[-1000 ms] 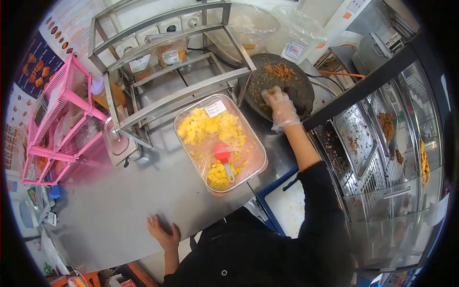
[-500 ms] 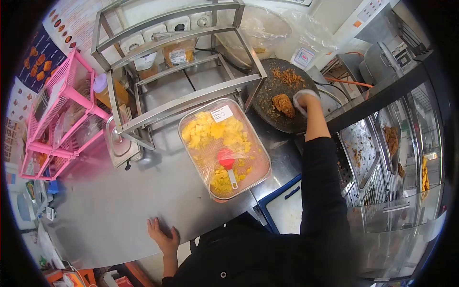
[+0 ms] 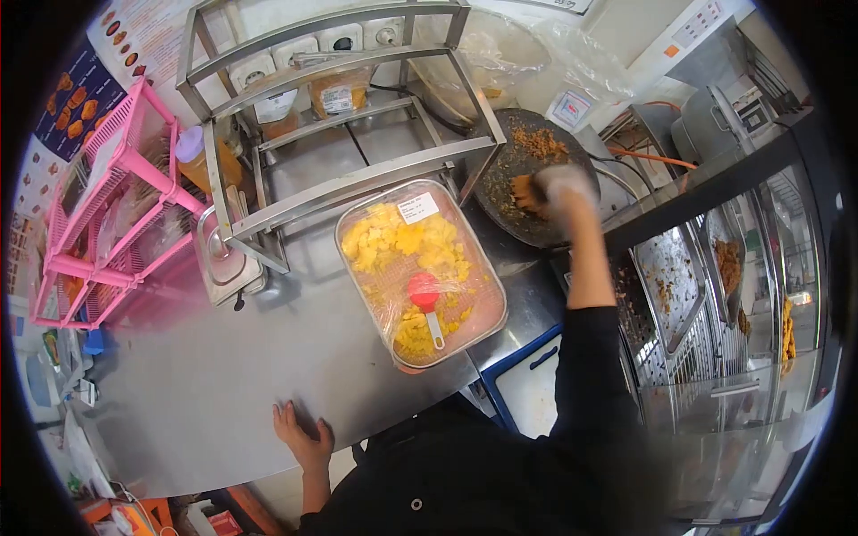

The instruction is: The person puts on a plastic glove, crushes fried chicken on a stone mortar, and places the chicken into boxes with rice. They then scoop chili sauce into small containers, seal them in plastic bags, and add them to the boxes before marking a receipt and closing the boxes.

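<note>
My right hand (image 3: 568,189), in a clear plastic glove and smeared by motion, is over a round dark stone mortar (image 3: 500,210). Its fingers look closed, and a dark brown piece shows at their left edge; I cannot make out what it is. Beneath and beside this hand lies a piece of fried chicken (image 3: 525,194), partly covered. Orange-brown crumbs or paste (image 3: 539,143) lie toward the mortar's back. My left hand (image 3: 302,436) rests on the steel counter's front edge, fingers spread and holding nothing.
A film-covered tray (image 3: 497,313) of yellow pieces holds a red scoop (image 3: 424,290). Behind it stands a metal rack (image 3: 357,192). Pink baskets (image 3: 134,170) and a squeeze bottle (image 3: 193,156) are left. A glass display case (image 3: 715,295) borders the right side, near a cutting board (image 3: 529,384).
My right hand has moved from the mortar's right side up and over the fried chicken, which is now partly hidden. My left hand stays on the counter edge.
</note>
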### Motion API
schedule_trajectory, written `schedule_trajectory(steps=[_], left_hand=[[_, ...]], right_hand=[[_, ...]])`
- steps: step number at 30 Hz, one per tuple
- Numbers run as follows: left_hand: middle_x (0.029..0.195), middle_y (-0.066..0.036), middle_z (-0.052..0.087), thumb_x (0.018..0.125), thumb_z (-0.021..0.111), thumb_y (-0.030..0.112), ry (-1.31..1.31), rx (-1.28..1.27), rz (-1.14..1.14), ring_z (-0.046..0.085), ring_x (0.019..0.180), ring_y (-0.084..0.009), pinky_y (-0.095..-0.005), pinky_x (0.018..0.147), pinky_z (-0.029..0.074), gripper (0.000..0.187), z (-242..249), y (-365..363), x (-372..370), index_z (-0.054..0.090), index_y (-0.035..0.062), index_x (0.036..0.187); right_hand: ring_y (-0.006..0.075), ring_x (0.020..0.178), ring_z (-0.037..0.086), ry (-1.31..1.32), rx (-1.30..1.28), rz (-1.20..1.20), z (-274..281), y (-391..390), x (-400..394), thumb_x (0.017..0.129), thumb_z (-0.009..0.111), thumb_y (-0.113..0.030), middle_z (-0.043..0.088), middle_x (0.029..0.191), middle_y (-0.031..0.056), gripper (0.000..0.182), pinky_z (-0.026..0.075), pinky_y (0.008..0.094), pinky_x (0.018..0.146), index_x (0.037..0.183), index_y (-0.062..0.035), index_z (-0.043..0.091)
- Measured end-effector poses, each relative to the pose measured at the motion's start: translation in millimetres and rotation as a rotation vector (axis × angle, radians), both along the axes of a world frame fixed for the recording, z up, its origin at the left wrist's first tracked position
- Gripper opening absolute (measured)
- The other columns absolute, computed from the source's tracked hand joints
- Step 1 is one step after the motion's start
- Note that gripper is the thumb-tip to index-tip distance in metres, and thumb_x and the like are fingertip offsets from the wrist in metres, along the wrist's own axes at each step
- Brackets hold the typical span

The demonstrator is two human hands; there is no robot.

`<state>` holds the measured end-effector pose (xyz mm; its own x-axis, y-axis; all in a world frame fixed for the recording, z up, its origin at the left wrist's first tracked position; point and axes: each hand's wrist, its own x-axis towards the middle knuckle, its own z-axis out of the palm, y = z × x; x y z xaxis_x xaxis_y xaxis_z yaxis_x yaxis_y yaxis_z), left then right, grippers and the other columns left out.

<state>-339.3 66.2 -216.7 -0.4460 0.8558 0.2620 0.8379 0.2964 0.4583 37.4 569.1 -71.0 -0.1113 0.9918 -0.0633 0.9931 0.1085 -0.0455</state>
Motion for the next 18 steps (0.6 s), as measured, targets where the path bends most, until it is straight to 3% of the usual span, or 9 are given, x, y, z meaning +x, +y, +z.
schedule_trajectory(steps=[2, 3, 4, 6, 9, 10, 12, 14, 18], left_hand=[[0.131, -0.025, 0.041, 0.075, 0.061, 0.014, -0.006, 0.023, 0.0, 0.03, 0.129, -0.047, -0.0551, 0.105, 0.024, 0.067, -6.4, 7.1, 4.5, 0.036, -0.0035, 0.134], [0.131, -0.026, 0.041, 0.075, 0.061, 0.014, -0.002, 0.008, -0.013, 0.03, 0.129, -0.0471, -0.0552, 0.105, 0.024, 0.067, -5.7, 1.1, 1.5, 0.036, -0.0036, 0.134], [0.131, -0.026, 0.041, 0.075, 0.062, 0.015, 0.006, -0.001, -0.025, 0.03, 0.129, -0.0471, -0.0553, 0.105, 0.024, 0.067, -5.4, -1.0, -3.7, 0.036, -0.0037, 0.134], [0.13, -0.026, 0.041, 0.074, 0.062, 0.015, -0.022, -0.009, -0.009, 0.029, 0.129, -0.0474, -0.0559, 0.105, 0.023, 0.067, -6.3, -4.6, -3.3, 0.036, -0.0042, 0.134], [0.13, -0.025, 0.042, 0.074, 0.062, 0.015, -0.019, 0.011, 0.016, 0.029, 0.129, -0.0474, -0.056, 0.105, 0.023, 0.067, -1.6, -5.4, -1.6, 0.037, -0.0042, 0.133], [0.13, -0.025, 0.041, 0.074, 0.062, 0.015, -0.013, 0.005, 0.003, 0.029, 0.129, -0.0473, -0.0559, 0.105, 0.024, 0.066, -1.5, -6.2, -2.8, 0.037, -0.0042, 0.133], [0.131, -0.025, 0.041, 0.074, 0.062, 0.015, -0.005, 0.021, 0.0, 0.029, 0.129, -0.0472, -0.0558, 0.105, 0.024, 0.066, -7.4, 0.7, -0.7, 0.038, -0.0041, 0.132], [0.131, -0.025, 0.042, 0.073, 0.062, 0.015, 0.004, 0.003, -0.029, 0.029, 0.129, -0.0472, -0.0558, 0.105, 0.024, 0.066, -8.8, -2.5, -6.1, 0.038, -0.004, 0.132], [0.13, -0.025, 0.043, 0.073, 0.062, 0.014, -0.005, 0.008, -0.015, 0.03, 0.129, -0.0469, -0.0558, 0.104, 0.024, 0.067, -3.5, -5.8, -5.9, 0.037, -0.0038, 0.132]], right_hand=[[0.0336, 0.111, 0.057, 0.181, -0.107, -0.198, 21.6, -17.2, -28.1, 0.076, 0.054, -0.034, 0.058, 0.117, 0.0209, 0.043, 0.044, 0.0394, 0.095, 0.103, -0.0022, 0.066], [0.0336, 0.11, 0.057, 0.004, -0.138, -0.009, -15.9, 31.9, 4.1, 0.076, 0.054, -0.033, 0.059, 0.116, 0.0203, 0.043, 0.044, 0.0381, 0.094, 0.104, -0.0032, 0.066], [0.034, 0.11, 0.057, 0.208, -0.134, -0.33, 35.4, 3.9, -26.9, 0.077, 0.053, -0.032, 0.06, 0.115, 0.0208, 0.041, 0.045, 0.0375, 0.092, 0.103, -0.0029, 0.066], [0.0347, 0.109, 0.057, 0.478, -0.024, -0.441, 107.8, -38.6, -55.8, 0.078, 0.051, -0.031, 0.059, 0.115, 0.0204, 0.039, 0.045, 0.0363, 0.092, 0.101, -0.0031, 0.067], [0.0353, 0.105, 0.059, 0.188, 0.073, -0.185, 31.2, -19.3, -18.8, 0.079, 0.051, -0.03, 0.062, 0.11, 0.0196, 0.036, 0.046, 0.0373, 0.089, 0.097, -0.0031, 0.068], [0.0349, 0.098, 0.061, 0.218, 0.222, -0.301, -24.6, -19.2, -15.8, 0.079, 0.052, -0.03, 0.064, 0.103, 0.0189, 0.034, 0.048, 0.0392, 0.084, 0.092, -0.0033, 0.069], [0.0345, 0.099, 0.061, 0.082, 0.048, -0.177, 19.1, -11.3, -27.0, 0.079, 0.053, -0.029, 0.064, 0.103, 0.0187, 0.033, 0.048, 0.0405, 0.085, 0.094, -0.0047, 0.069], [0.0338, 0.106, 0.059, 0.341, -0.015, -0.372, 76.6, -12.2, -34.9, 0.079, 0.053, -0.03, 0.063, 0.108, 0.0191, 0.034, 0.046, 0.0391, 0.091, 0.099, -0.0059, 0.068], [0.0356, 0.097, 0.063, 0.3, 0.165, -0.34, -24.0, -19.6, -5.4, 0.08, 0.055, -0.032, 0.065, 0.1, 0.0201, 0.036, 0.048, 0.0425, 0.082, 0.096, -0.0035, 0.068]])
